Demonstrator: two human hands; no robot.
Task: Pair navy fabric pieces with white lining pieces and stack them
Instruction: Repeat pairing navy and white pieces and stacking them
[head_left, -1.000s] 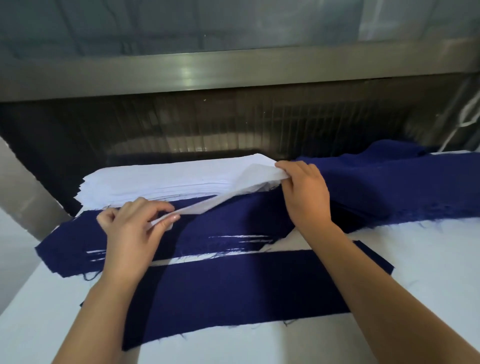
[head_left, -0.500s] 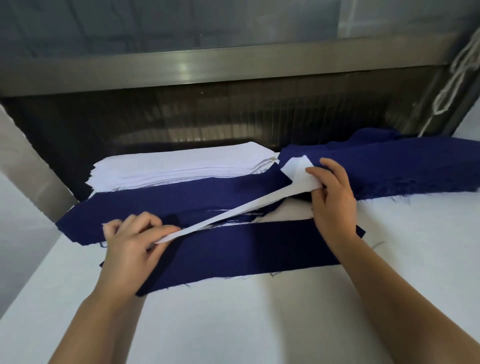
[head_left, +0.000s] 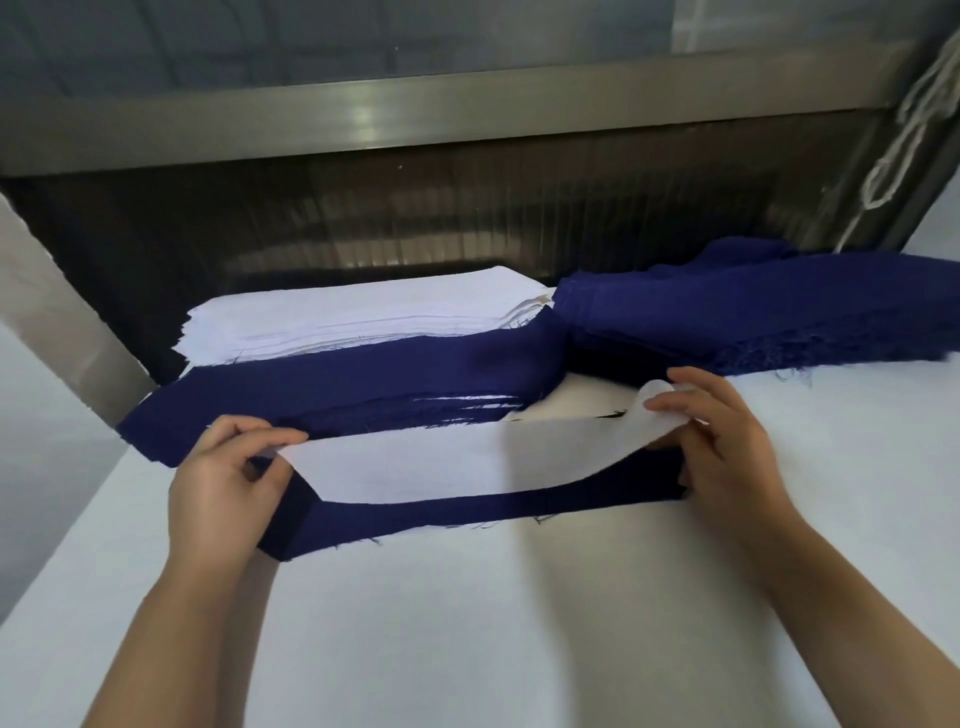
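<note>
Since the lining (head_left: 441, 467) is pinched only at its ends, left hand (head_left: 223, 483) on the left end and right hand (head_left: 727, 447) on the right, its middle is free to sag or skew. It sits low over the navy piece (head_left: 467, 512), which lies flat on the table (head_left: 519, 649) between the hands; can't tell if the middle touches. A navy band shows along the near side, so the lining looks offset toward the far side. Risks, my read: laid down like this, the edges won't match. The right end curls up at the fingertips and could fold under. Dragging to correct could shift the navy piece or catch its frayed threads. Uneven pull between the hands would twist it. Room: wide table toward the body, good for drawing back. The table's left edge runs just outside the left forearm, so little sideways margin there. Further out it's tight. The paired stack (head_left: 363, 384) sits just past the navy piece, close to the lining's far edge, so a forward push could disturb its fanned layers. Behind it is the lining stack (head_left: 353, 317). The navy pile (head_left: 753, 317) at far right has a frayed edge near the right fingertips, and a snag there could drag a piece off. A dark wall (head_left: 467, 218) and rail (head_left: 415, 119) close the back.
</note>
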